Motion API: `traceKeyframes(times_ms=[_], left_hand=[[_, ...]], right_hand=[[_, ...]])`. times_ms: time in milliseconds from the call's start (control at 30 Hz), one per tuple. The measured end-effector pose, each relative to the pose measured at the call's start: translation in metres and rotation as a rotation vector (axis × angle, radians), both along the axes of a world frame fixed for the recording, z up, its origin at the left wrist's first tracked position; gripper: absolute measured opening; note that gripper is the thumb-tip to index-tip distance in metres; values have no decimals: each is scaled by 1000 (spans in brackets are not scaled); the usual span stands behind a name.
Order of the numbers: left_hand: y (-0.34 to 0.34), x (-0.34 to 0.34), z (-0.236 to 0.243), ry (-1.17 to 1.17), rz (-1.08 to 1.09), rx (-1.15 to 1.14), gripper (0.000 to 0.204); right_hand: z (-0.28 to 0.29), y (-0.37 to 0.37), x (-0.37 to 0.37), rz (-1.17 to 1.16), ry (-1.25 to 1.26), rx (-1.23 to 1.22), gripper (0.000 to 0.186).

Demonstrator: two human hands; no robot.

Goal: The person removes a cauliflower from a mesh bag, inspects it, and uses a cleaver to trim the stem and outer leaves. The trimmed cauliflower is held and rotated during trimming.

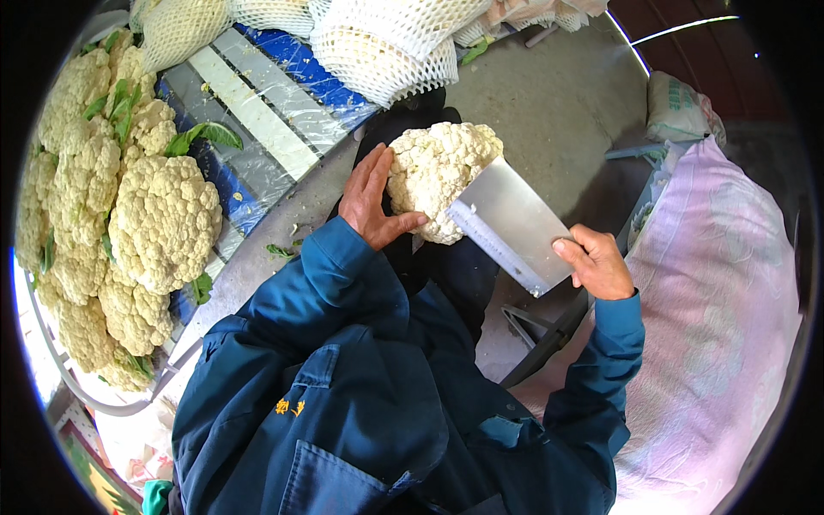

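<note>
Two holds seen: cleaver gripped by closed fingers of right hand; cauliflower cupped by left hand, fingers and thumb spread wide, seemingly for steadiness, above lap, off near edge of table. Loose cauliflowers heaped at left end, perhaps for easy reach; netted bundles lined along far edge.

Grey floor, striped table, reddish-brown panel
</note>
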State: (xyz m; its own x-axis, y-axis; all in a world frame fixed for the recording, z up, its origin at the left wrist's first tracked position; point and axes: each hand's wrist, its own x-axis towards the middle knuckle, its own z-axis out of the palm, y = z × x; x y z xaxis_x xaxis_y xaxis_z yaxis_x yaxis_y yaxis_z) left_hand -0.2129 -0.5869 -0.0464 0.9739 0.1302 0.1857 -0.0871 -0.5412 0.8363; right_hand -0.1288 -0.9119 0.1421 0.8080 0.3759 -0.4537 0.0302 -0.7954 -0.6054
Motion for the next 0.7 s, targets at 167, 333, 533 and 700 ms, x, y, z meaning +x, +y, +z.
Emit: traceKeyframes(times_ms=[167, 333, 533, 700], left_hand=[[0, 0, -1, -4, 0, 3, 113], [0, 0, 1, 18, -3, -16, 113], [0, 0, 2, -19, 11, 2, 110], [-2, 1, 1, -46, 28, 11, 108]], right_hand=[[5, -4, 1, 3, -75, -28, 33], [7, 2, -3, -12, -119, -21, 34], [6, 9, -5, 36, -159, -42, 36], [7, 12, -3, 15, -64, -46, 35]])
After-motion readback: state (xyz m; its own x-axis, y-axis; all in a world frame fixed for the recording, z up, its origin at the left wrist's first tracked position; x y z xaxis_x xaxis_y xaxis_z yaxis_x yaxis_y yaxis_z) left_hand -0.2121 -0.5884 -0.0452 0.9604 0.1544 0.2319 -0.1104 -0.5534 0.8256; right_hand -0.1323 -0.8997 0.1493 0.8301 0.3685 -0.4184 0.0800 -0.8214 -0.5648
